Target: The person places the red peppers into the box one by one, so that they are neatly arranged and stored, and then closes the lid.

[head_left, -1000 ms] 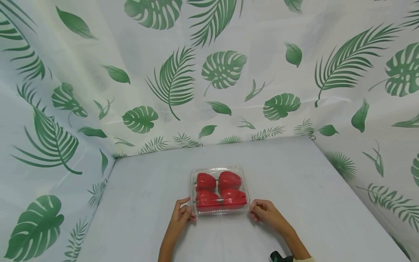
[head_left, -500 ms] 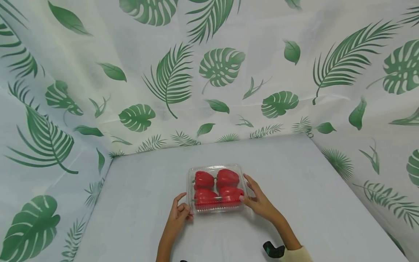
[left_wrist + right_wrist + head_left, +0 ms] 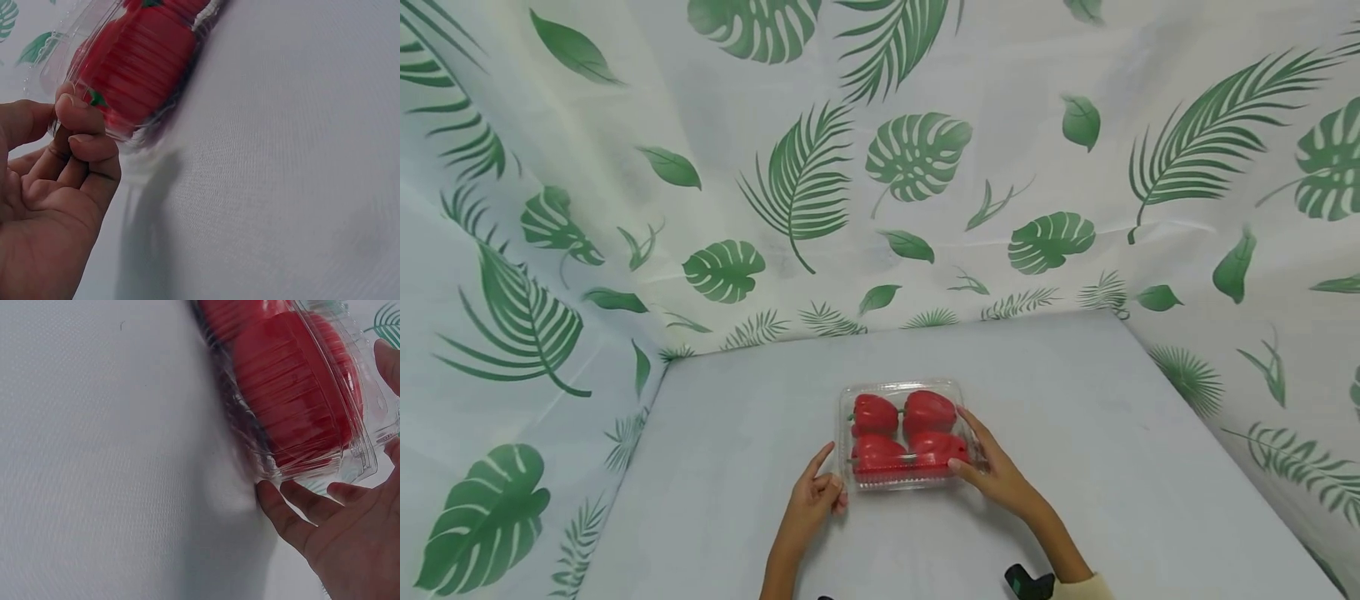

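A clear plastic clamshell box sits mid-table with several red bell peppers in it, their stems green. At its front left corner, my left hand has the index finger extended along the side. The left wrist view shows that hand pinching the rim between thumb and fingertip, the other fingers curled. My right hand grips the right end, thumb over the front corner and index finger along the side. In the right wrist view, its fingers reach low against the box's end wall.
A white cloth covers the table. Leaf-printed curtains rise behind it and at both sides. A dark wrist-worn device and a pale yellow sleeve show at the bottom right.
The right hand has moved from the front right corner up along the right end, its thumb and fingers spreading around it. The left index finger has straightened; the box stays nearly in place.
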A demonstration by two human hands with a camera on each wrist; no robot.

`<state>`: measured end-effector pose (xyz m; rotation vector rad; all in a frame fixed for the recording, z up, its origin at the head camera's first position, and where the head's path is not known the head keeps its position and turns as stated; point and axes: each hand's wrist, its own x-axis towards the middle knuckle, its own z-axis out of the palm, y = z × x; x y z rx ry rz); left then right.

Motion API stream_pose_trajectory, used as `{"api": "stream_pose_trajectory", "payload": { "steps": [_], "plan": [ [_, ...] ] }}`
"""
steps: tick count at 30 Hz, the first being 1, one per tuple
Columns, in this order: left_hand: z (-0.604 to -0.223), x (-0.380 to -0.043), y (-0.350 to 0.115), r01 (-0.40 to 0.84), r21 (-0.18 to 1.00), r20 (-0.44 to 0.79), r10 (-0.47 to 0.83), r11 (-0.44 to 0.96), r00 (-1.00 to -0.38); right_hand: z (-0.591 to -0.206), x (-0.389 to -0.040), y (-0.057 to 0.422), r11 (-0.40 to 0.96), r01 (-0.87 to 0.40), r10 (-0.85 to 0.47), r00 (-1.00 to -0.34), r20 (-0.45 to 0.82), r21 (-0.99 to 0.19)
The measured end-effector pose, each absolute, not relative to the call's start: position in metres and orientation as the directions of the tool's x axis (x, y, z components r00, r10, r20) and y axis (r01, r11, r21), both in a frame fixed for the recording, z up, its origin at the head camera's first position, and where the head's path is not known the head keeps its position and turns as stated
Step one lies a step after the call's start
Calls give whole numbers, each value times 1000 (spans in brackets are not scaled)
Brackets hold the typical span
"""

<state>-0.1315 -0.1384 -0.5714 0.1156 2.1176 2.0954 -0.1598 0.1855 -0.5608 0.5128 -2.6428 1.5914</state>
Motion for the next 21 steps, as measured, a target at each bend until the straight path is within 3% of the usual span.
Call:
{"api": "stream_pose_trajectory", "payload": {
  "steps": [13,21],
  "plan": [
    [-572,-133,-136,2,999,-2,122,32,-993,-562,-161,182,436,-285,-258,-948,185,-854],
    [-574,-133,-142,11,999,2,178,52,-984,-562,-162,182,436,-282,-258,-949,182,-854]
  ]
}}
